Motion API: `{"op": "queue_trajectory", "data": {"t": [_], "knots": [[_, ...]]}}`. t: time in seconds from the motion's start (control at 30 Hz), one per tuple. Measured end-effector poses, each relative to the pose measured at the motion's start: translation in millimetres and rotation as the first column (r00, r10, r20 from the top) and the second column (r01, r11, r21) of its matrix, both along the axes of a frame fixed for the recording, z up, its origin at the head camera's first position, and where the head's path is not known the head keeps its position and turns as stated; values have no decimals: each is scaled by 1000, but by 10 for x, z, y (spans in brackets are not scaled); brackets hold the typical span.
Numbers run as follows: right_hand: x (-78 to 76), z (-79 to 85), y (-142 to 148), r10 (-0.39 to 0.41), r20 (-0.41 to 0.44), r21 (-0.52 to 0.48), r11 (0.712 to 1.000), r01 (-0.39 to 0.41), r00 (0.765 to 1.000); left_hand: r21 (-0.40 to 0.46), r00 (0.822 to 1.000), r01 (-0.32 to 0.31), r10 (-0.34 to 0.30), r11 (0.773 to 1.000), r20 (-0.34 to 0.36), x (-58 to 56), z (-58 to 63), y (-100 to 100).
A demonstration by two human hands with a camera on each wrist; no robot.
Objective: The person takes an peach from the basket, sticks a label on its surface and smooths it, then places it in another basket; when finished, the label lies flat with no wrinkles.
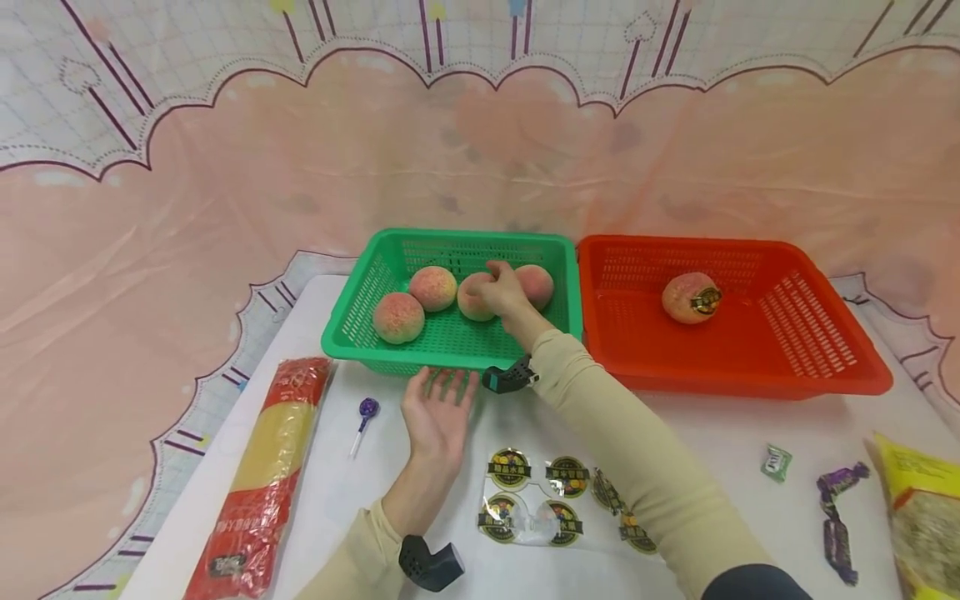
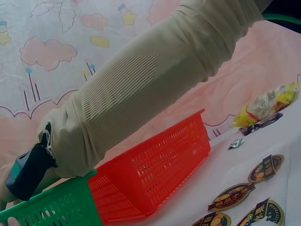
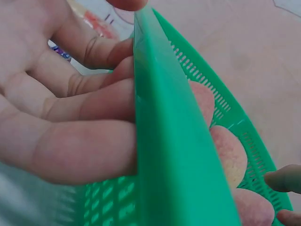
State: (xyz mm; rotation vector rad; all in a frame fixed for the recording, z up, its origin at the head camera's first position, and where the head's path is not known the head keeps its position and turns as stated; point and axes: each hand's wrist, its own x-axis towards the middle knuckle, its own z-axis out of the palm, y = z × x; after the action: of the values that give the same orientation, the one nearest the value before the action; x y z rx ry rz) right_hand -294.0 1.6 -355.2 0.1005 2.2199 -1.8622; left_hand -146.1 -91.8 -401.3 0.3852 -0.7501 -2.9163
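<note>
Patterned cloth (image 1: 450, 171) backs the desk (image 1: 352, 500) where our left hand (image 1: 438, 417), straight-fingered, touches the green basket (image 1: 420, 357), and we cannot tell whether our right hand (image 1: 504, 292), over a peach (image 1: 472, 308) inside, grips it.

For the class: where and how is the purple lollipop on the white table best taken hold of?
Best, I'd judge, by the stick, pinched from above, coming from the near side. The lollipop lies flat, its thin stick pointing nearward, with the green basket beyond its round head.
</note>
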Motion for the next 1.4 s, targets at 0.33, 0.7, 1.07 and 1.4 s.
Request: {"op": "queue_trajectory", "data": {"t": [0.33, 0.7, 1.07, 1.4], "knots": [[-46, -29, -37, 44, 21, 53, 998, -45, 999, 29, 1000, 5, -4, 1000, -12, 5, -21, 1], [-96, -113, -43, 54, 88, 43, 997, -58, 995, -14, 999, 32, -31, 999, 26, -1, -56, 18], [-141, -166, -50, 7, 147, -25, 1000, -3, 989, 66, 1000, 19, -20, 998, 14, -27, -44, -10], [-124, -170, -65, -19, 143, -75, 997, 30, 989, 58, 999, 37, -39, 998, 25, -46, -61, -36]]}}
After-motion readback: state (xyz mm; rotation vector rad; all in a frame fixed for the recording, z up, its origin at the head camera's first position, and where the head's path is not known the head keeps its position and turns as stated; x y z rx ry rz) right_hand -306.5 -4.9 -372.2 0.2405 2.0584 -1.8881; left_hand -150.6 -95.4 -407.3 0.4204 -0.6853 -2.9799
